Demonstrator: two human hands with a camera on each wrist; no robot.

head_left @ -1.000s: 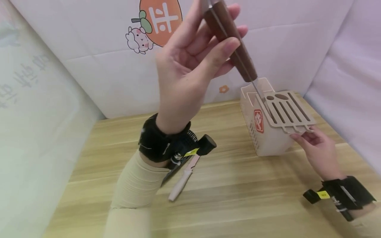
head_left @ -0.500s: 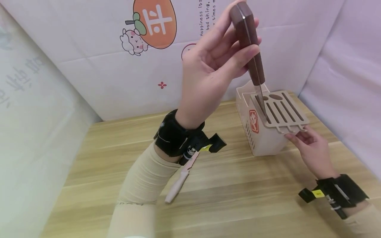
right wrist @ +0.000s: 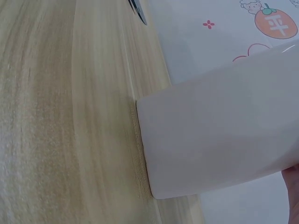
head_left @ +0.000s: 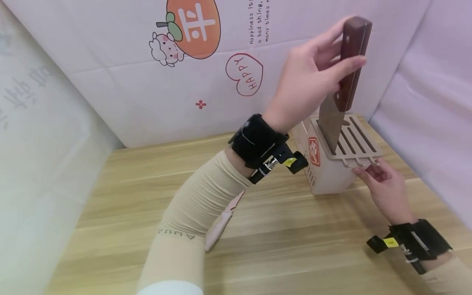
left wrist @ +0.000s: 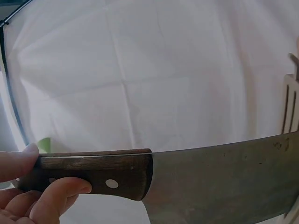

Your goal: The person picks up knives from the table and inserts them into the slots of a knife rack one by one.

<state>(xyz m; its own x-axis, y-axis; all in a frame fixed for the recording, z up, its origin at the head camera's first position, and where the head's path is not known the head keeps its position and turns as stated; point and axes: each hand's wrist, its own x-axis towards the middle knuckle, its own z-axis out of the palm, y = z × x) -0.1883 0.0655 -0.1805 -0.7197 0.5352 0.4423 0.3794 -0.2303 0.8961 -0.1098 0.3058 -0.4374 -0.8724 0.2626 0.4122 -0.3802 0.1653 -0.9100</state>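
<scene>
A cleaver with a dark wooden riveted handle stands nearly upright in the head view, its blade's lower end at the leftmost slot of a beige knife holder. My left hand grips the handle, thumb along one side and fingers behind it. How deep the blade sits in the slot is hard to tell. At the holder's front right corner, just under the lid's hooks, my right hand holds the wall between thumb and curled fingers. The right wrist view shows the holder's smooth pale wall with its base on the table.
A knife with a pale handle lies on the wooden table, partly hidden by the left forearm. A dark pointed thing shows at the top of the right wrist view. White printed cloth hangs behind the table.
My left hand has moved right and turned the cleaver, so its broad blade now shows above the holder's leftmost slot. My right hand stays at the holder's corner.
</scene>
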